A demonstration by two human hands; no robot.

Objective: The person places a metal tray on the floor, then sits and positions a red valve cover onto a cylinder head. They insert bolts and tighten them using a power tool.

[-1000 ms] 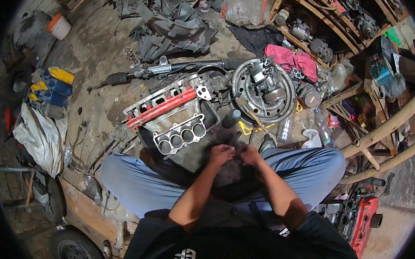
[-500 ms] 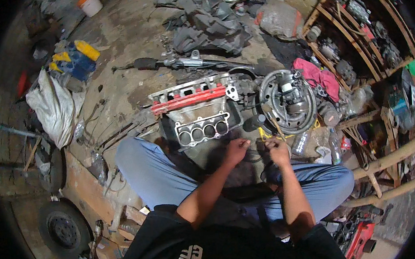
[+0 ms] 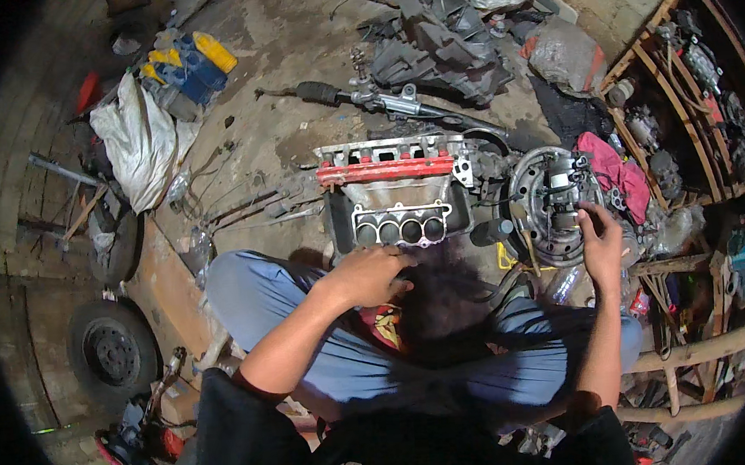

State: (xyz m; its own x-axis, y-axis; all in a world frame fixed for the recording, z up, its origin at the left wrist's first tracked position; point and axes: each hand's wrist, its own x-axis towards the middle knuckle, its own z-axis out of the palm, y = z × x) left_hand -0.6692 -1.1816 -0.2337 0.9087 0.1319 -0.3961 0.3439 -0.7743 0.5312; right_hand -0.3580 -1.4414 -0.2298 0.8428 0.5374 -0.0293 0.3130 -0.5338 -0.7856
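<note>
Red paint runs along the top rail of the intake manifold [image 3: 396, 192], which lies on the dirty concrete floor [image 3: 291, 57] just beyond the seated person's knees, its four round ports facing up toward the near side. The left hand [image 3: 367, 276] rests knuckles-up at the near edge of that manifold, fingers curled loosely downward over a dark part between the legs; I cannot tell whether anything is actually gripped under it. Off to the right, the right hand [image 3: 599, 242] reaches out to the round brake assembly [image 3: 552, 203], a circular backing plate with springs and metal fittings in its middle. Its fingers are bent and pinched narrowly at the near right rim of the plate, touching the hardware there, though what they pinch is too small to make out.

A pink rag [image 3: 614, 172] lies just right of the brake assembly, against a wooden rack [image 3: 682, 81] stacked with greasy parts. Farther away, a steering rack [image 3: 381, 101] stretches across the floor, with a heap of dark castings [image 3: 445, 37] behind it. At far left sit a white sack [image 3: 137, 141] and a blue and yellow container [image 3: 188, 64]. A small wheel with a tyre [image 3: 113, 354] stands near left.
</note>
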